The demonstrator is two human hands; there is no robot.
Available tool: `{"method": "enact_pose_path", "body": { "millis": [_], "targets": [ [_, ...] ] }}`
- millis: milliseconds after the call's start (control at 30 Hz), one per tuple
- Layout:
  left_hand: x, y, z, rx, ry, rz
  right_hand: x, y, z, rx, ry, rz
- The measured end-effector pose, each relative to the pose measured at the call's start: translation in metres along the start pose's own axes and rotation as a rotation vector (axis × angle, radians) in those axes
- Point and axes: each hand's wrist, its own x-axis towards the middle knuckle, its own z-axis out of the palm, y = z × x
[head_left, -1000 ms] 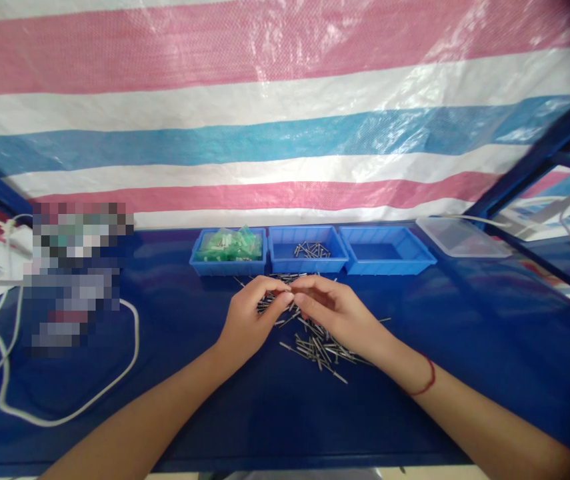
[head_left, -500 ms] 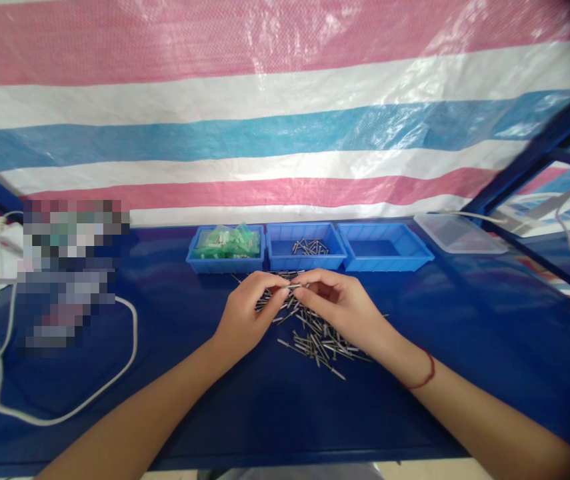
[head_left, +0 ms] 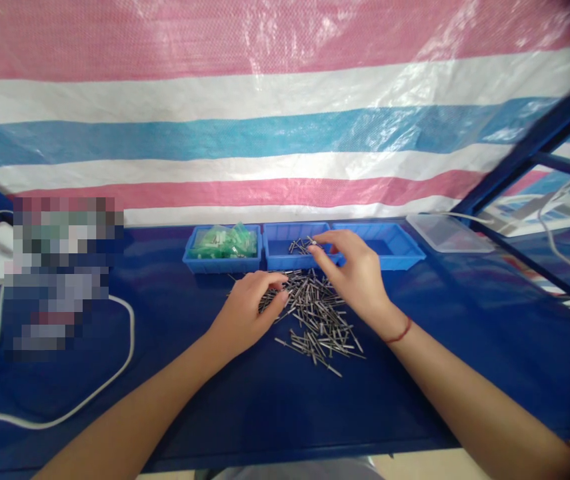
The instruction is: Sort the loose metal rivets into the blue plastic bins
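Note:
My right hand [head_left: 357, 270] reaches over the middle blue bin [head_left: 275, 263], its thumb and index finger pinched around what looks like a blind rivet at the fingertips. Below these fingers, several loose rivets [head_left: 297, 246] lie in that bin. My left hand [head_left: 247, 303] rests at the left side of a heaped pile of metal blind rivets [head_left: 317, 310] on the blue table. Its thumb and index finger are apart with nothing visible between them, and its other fingers are partly hidden.
The left blue bin [head_left: 222, 267] holds green-tinted plastic bags [head_left: 222, 242]. A right blue bin [head_left: 397, 257] stands beside the middle one, and a clear plastic lid [head_left: 449, 233] lies further right. A white cable [head_left: 132, 327] loops over the table's left side, near a blurred-out area.
My right hand has moved from the pile up and away to the middle bin. Both hands held a rivet together before; the left has let go and stays by the pile.

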Motion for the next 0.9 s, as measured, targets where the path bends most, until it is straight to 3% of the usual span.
{"method": "enact_pose_path", "body": {
  "millis": [67,133,300,367,900],
  "targets": [
    [0.0,0.001,-0.002,0.047,-0.037,0.04,0.002,0.008,-0.002,-0.111,-0.032,-0.038],
    [0.0,0.002,-0.002,0.091,-0.059,0.066,0.0,0.006,-0.007,-0.085,-0.143,-0.078],
    [-0.002,0.003,0.002,0.111,-0.06,0.057,-0.012,-0.022,-0.025,0.22,-0.78,-0.254],
    [-0.002,0.001,0.005,0.093,-0.057,0.049,-0.016,-0.03,-0.026,0.242,-0.918,-0.288],
    [-0.002,-0.002,0.005,0.084,-0.089,0.041,-0.03,-0.029,-0.007,0.144,-0.875,-0.265]
  ]
}}
